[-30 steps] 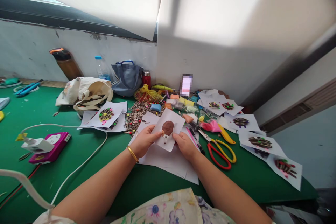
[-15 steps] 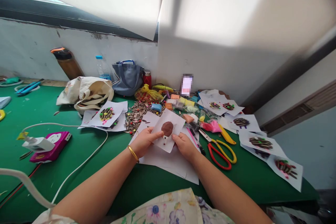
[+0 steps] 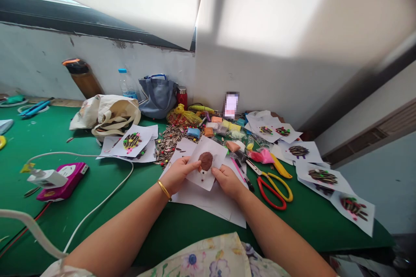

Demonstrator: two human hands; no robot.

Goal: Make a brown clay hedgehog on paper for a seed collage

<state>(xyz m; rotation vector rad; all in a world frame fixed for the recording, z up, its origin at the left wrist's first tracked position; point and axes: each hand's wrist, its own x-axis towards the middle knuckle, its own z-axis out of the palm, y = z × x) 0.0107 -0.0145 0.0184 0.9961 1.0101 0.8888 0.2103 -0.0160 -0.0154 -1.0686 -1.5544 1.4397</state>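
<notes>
A small white paper card (image 3: 210, 184) is held up over the table between my two hands. On it sits a flattened lump of brown clay (image 3: 206, 161), with small dark dots like eyes and a nose below. My left hand (image 3: 177, 175) is closed on the card's left edge, thumb on its face. At the right edge my right hand (image 3: 227, 179) pinches the card, thumb near the clay. Beneath lie white paper sheets (image 3: 208, 207). Behind the card is a pile of striped sunflower seeds (image 3: 170, 138) with small coloured bits among them.
Scissors with red and yellow handles (image 3: 276, 190) and a yellow cutter (image 3: 282, 166) lie right of my hands. Cards with seed pictures (image 3: 321, 177) line the right side. A white cable (image 3: 112, 190) and a purple power strip (image 3: 63, 181) are at left; bags (image 3: 159, 97) stand behind.
The card has shifted slightly left and turned a little in my hands. Both hands keep hold of it; the things on the table stay where they were.
</notes>
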